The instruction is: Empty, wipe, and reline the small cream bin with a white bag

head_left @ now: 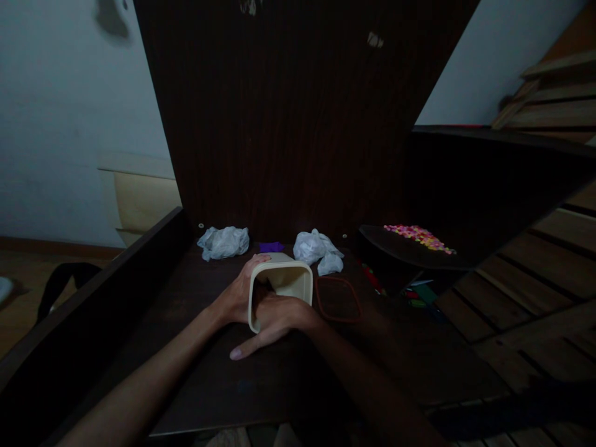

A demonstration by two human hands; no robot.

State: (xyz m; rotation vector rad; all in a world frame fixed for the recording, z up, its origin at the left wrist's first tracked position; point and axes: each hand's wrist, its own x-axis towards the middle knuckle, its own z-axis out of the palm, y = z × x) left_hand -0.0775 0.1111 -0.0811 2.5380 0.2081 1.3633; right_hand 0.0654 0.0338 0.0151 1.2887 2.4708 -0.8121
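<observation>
A cream square plastic container (pixel 287 279) lies tilted on its side on the dark wooden table (pixel 195 372), with its open mouth facing me. My left hand (pixel 237 293) grips its left wall, thumb over the top rim. My right hand (pixel 274 320) reaches into the mouth with the fingers inside and hidden; only the thumb shows, stretched out along the table. A clear lid with a reddish rim (pixel 338 298) lies flat just right of the container.
Two crumpled white plastic bags (pixel 224 241) (pixel 317 248) and a small purple object (pixel 270 246) lie at the back against the dark upright panel. A dark tray of pink and yellow beads (pixel 419 237) is at the right, with coloured items (pixel 416 295) below it.
</observation>
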